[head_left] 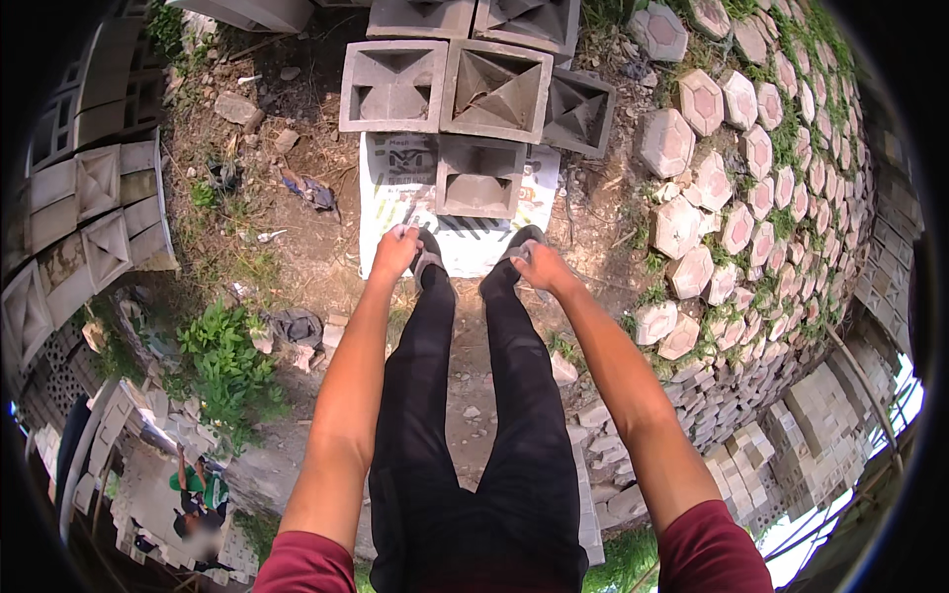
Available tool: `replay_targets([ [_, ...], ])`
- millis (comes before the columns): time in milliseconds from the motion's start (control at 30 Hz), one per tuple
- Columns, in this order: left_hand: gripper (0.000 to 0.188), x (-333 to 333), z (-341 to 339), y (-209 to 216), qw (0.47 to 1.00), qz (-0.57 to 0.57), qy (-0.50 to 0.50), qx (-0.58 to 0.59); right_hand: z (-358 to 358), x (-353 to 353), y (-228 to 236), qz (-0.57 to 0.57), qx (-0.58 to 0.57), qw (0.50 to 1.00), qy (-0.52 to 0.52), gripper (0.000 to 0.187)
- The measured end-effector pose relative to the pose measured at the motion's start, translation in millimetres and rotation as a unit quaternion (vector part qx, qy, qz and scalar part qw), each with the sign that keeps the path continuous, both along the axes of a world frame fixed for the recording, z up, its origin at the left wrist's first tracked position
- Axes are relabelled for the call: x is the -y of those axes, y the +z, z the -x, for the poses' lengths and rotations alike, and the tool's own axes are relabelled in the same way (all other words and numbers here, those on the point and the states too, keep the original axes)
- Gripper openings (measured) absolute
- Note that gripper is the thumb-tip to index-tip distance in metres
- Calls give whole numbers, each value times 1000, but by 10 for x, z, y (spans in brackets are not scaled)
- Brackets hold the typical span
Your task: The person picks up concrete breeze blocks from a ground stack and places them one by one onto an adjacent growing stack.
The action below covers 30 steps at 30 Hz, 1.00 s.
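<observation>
A flat white printed sack (390, 188) lies on the ground before my feet. My left hand (395, 252) is closed on it beside my left shoe, with a white fold showing at the fingertips. By my right shoe, my right hand (542, 267) has its fingers curled at the sack's near right part; the grip itself is partly hidden. A grey concrete block (480, 178) with a hollowed face sits on the middle of the sack, apart from both hands. Just beyond it stand more such blocks, among them a left one (393, 87) and a right one (496, 91).
Another block (581, 111) leans at the right of the group. Hexagonal pavers (677, 227) cover the right side among grass. Stacked blocks (99, 183) rise at the left, near a leafy plant (229, 366). Stones lie on the dirt. Another person (201, 494) is at the lower left.
</observation>
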State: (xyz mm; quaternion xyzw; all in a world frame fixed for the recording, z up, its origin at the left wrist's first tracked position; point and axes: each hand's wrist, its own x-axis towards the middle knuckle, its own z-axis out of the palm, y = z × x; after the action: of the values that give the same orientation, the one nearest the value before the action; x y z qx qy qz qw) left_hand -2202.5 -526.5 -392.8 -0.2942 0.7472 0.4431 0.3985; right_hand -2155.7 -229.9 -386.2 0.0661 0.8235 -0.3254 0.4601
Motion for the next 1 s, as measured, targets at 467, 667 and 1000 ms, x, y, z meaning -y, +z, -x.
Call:
replay_targets([
  [467,45,-275,568,-3014,968,3,249,-30,747,-362,-2927,115,20,829,-547,39],
  [667,41,-480,541,-3193,955,-21,292,-51,556,-274,-3382,97,-103,809,-570,34],
  [1000,35,-295,484,-3324,947,-162,276,40,642,-25,-2939,277,49,683,-674,30],
])
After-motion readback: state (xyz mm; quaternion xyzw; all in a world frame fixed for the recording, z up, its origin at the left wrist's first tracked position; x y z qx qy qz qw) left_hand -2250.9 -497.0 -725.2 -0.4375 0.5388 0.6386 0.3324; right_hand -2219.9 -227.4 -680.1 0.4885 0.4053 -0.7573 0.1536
